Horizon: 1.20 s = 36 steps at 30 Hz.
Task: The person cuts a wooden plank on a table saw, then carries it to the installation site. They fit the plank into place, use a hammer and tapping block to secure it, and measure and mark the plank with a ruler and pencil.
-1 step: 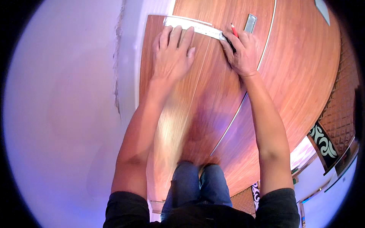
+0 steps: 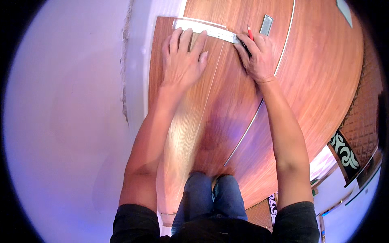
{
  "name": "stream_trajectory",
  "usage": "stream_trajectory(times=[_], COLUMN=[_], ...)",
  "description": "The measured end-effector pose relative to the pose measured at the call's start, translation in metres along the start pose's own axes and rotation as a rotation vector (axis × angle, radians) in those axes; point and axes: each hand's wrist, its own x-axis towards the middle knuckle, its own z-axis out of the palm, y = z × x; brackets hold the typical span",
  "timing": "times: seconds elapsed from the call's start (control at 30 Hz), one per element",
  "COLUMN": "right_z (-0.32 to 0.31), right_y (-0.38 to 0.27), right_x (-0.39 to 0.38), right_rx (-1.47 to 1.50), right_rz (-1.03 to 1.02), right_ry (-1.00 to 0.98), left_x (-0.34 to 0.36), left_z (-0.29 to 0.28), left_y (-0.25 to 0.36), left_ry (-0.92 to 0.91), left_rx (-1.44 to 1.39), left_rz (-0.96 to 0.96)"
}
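A white metal ruler blade, likely part of a square, lies across the far end of a wood-grain plank. My left hand rests on the plank with fingers spread, its fingertips pressing the blade's left part. At the blade's right end my right hand grips a dark part, mostly hidden by the fingers. A red pencil sticks up from between the fingers of that same hand, its tip pointing away from me. Just beyond the right hand lies a grey metal bar on the boards.
A pale wall with a rough, chipped strip runs along the left. Wood-grain boards cover the floor, with a thin metallic strip crossing them. My knees are on the boards. A black-and-white patterned piece lies at the right.
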Motion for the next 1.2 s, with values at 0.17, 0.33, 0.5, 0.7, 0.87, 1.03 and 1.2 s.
stream_trajectory(times=[0.17, 0.33, 0.5, 0.7, 0.87, 1.03, 1.2], right_z=[-0.002, -0.004, -0.005, -0.008, -0.009, -0.009, -0.006], right_y=[-0.002, 0.000, 0.004, 0.001, -0.002, 0.000, 0.002], right_x=[0.007, 0.008, 0.007, 0.009, 0.012, 0.012, 0.012], right_rx=[0.031, 0.060, 0.048, 0.034, 0.018, 0.003, 0.003], right_rz=[0.009, 0.038, -0.007, -0.018, 0.010, 0.005, 0.015], right_ry=[0.028, 0.019, 0.012, -0.012, 0.001, 0.000, 0.017], left_x=[0.004, 0.007, 0.007, 0.006, 0.004, 0.005, 0.006], left_z=[0.002, 0.004, 0.005, 0.007, 0.007, 0.006, 0.007], left_y=[-0.003, -0.004, -0.002, -0.002, -0.004, -0.003, -0.004], left_ry=[0.013, 0.023, -0.002, -0.010, 0.001, 0.003, 0.006], left_rx=[0.025, 0.007, 0.015, 0.035, 0.038, 0.031, 0.051], left_rz=[-0.022, -0.029, -0.069, -0.085, -0.094, -0.105, -0.090])
